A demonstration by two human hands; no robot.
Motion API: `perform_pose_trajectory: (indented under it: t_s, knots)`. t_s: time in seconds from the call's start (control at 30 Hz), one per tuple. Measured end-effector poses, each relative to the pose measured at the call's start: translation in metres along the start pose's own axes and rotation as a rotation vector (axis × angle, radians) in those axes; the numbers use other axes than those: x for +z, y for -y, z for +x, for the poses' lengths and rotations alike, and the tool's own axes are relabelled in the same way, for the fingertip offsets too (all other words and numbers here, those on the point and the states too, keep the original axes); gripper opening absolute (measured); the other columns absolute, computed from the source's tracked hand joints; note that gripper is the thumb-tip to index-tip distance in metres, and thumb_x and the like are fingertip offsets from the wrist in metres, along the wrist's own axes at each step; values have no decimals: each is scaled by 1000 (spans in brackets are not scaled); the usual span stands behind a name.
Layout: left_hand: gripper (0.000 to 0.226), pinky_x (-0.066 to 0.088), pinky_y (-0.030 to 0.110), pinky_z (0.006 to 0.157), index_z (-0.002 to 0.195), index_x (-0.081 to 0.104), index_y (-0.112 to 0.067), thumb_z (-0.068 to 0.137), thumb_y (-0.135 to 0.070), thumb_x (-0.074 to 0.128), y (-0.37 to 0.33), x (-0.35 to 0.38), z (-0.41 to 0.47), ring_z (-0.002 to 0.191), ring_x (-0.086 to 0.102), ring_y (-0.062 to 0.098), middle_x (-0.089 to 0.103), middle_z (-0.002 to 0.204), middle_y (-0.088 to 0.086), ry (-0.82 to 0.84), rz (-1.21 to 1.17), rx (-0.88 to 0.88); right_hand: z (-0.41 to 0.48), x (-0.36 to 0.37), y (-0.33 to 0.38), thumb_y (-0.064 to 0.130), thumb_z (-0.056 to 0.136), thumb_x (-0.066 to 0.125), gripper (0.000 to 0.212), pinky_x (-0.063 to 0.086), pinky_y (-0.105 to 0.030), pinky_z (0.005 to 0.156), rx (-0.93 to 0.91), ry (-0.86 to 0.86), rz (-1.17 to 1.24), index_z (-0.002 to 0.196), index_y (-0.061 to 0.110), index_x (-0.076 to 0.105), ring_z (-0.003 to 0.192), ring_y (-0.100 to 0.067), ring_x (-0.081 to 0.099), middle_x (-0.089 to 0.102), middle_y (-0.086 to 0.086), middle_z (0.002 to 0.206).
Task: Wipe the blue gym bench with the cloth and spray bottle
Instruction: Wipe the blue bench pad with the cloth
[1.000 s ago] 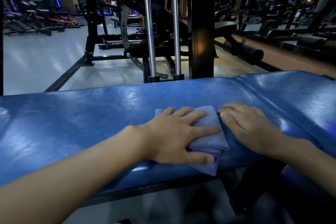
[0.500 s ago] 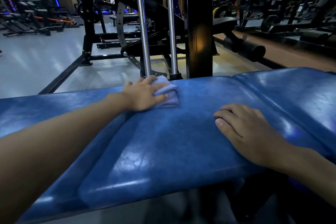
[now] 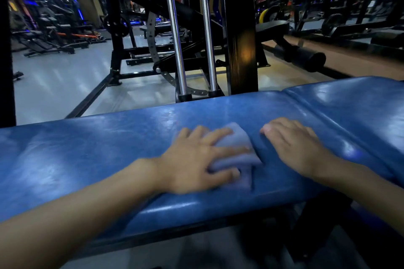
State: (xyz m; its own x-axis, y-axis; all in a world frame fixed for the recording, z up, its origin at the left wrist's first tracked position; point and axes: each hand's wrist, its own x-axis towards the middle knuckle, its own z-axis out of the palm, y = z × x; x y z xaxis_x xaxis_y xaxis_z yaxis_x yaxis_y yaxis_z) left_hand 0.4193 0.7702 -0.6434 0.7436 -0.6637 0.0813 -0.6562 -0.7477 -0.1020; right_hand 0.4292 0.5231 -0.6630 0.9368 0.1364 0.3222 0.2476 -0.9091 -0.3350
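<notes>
The left hand lies flat on the folded grey-blue cloth, fingers spread and straight, pressing it down onto the blue padded desk; hand and cloth are both a little blurred. The cloth shows beyond the fingertips and under the thumb, and its edge lies just beside the right hand, though I cannot tell whether they touch. The right hand rests palm down on the bare padding, fingers loosely extended, holding nothing. The two hands sit close together, apart from each other. Beyond the right hand a seam divides the padding. Past both hands stand two chrome rods and a black post.
</notes>
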Motion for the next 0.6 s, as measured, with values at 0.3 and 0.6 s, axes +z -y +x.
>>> perform_pose_trajectory:
  t_s: [0.3, 0.6]
  knots:
    - [60, 24, 50, 109, 137, 14, -66, 80, -81, 22, 27, 3, 16, 134, 29, 23, 22, 156, -10, 36, -59, -22, 0, 8, 17, 63, 87, 4, 77, 19, -34, 117, -105, 99, -49, 139, 28, 49, 143, -10, 30, 43, 8, 150]
    - [56, 20, 52, 110, 143, 28, -59, 89, -76, 27, 159, 15, 56, 143, 23, 29, 21, 161, -5, 82, -84, -569, 4, 9, 16, 68, 78, -5, 82, 5, -16, 107, -86, 126, -139, 140, 41, 42, 138, 6, 15, 31, 23, 151]
